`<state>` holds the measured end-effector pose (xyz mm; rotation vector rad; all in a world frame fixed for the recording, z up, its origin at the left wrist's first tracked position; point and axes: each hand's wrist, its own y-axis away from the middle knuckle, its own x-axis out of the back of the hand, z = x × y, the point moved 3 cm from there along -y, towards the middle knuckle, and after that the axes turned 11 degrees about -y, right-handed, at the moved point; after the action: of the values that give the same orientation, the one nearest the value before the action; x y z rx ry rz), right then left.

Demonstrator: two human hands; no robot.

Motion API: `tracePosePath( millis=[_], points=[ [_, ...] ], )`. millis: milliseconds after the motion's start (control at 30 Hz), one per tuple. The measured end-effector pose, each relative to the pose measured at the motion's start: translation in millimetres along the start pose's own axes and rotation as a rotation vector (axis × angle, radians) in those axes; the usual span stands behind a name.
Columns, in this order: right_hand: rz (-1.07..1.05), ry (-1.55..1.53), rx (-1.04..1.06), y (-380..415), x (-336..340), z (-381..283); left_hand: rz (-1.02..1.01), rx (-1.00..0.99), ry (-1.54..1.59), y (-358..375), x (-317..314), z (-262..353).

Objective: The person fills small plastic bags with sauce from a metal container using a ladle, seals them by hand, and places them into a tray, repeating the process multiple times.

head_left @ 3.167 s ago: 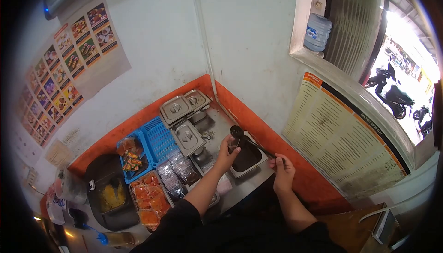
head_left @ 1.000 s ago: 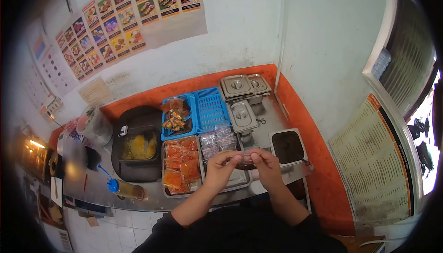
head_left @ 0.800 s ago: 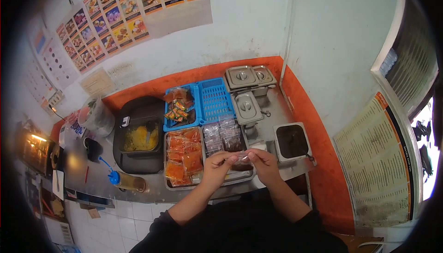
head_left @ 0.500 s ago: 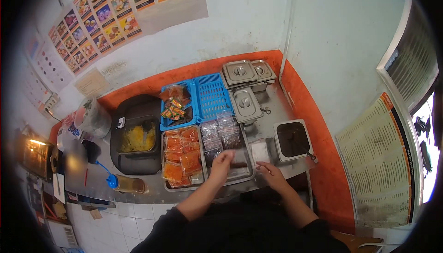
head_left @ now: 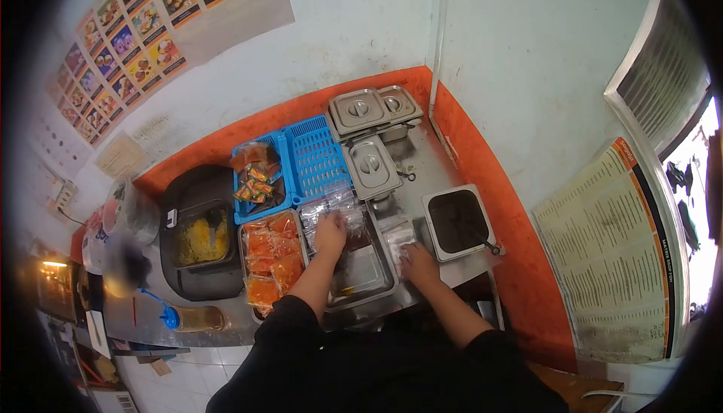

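My left hand [head_left: 330, 234] is over the dark-filled clear packets [head_left: 354, 226] in the right-hand metal tray [head_left: 393, 281]; its fingers are bent down onto them, and what they hold is hidden. My right hand [head_left: 419, 264] rests at a stack of clear plastic bags [head_left: 397, 237] just right of that tray, fingers partly curled at its near edge. Left of my left hand, another metal tray [head_left: 247, 262] holds several packets of orange filling [head_left: 273, 251]. Bare metal shows in the near part of the right-hand tray.
Behind the trays stand a blue basket of brown and green packets [head_left: 239, 213], a second blue basket [head_left: 312, 149] and lidded steel pans [head_left: 373, 166]. A pan of dark sauce [head_left: 458, 221] is at the right. A black tub [head_left: 203, 241] and a blue-capped bottle [head_left: 192, 318] stand left.
The view has shifted to the right. My left hand has moved back onto the dark packets, and my right hand has moved onto the stack of plastic bags.
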<state>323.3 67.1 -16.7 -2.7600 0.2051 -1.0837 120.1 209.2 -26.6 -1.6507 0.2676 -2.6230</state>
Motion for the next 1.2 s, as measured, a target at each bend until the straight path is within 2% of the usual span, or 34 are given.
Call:
tracePosePath(
  millis=[33,167,267,333,400,467,500,567,600,733,800,833,867,900,967,1033,1100,1167,1200],
  points=[
    [0.041,0.076,0.028,-5,-5,4,-0.029,0.097,0.053,3,10,4],
    [0.091,0.163,0.061,-16,-10,8,-0.016,0.087,0.091,9,22,8],
    [0.195,0.067,0.131,-15,-3,-1,0.084,0.071,0.116,23,40,18],
    [0.211,0.069,0.106,-17,16,-36,-0.039,0.072,0.247,37,42,21],
    [0.227,0.071,0.078,-16,26,-56,-0.329,-0.083,0.48,63,21,23],
    [0.278,-0.233,-0.012,-10,30,-60,-0.632,0.063,0.811,96,55,62],
    [0.278,-0.232,-0.013,-6,34,-67,-0.634,0.063,0.813,103,61,67],
    [0.128,-0.359,0.012,-2,37,-79,-0.697,0.025,0.891,113,65,75],
    [0.128,-0.357,0.015,-2,36,-78,-0.635,-0.004,1.013,114,66,78],
    [0.131,-0.357,0.043,-1,48,-92,-0.599,0.014,1.006,112,71,76],
    [0.143,-0.365,0.033,1,61,-106,-0.58,-0.014,0.891,109,68,70],
    [-0.08,-0.468,-0.009,5,59,-109,-0.581,-0.017,0.893,107,66,68],
    [-0.304,-0.569,-0.055,12,54,-110,-0.633,-0.167,0.87,108,65,69],
    [-0.302,-0.569,-0.059,17,51,-104,-0.683,-0.319,0.844,109,65,71],
    [-0.369,-0.72,-0.188,25,36,-83,-0.736,-0.308,0.816,109,72,72],
    [-0.353,-0.748,-0.189,24,29,-75,-0.788,-0.296,0.785,108,80,75],
    [-0.33,-0.777,-0.196,26,36,-79,-0.806,-0.418,0.817,111,90,83],
    [-0.202,-0.342,-0.066,19,61,-100,-0.777,-0.397,0.746,114,94,92],
    [-0.195,-0.342,-0.069,21,59,-99,-0.738,-0.37,0.679,114,94,94]
  ],
)
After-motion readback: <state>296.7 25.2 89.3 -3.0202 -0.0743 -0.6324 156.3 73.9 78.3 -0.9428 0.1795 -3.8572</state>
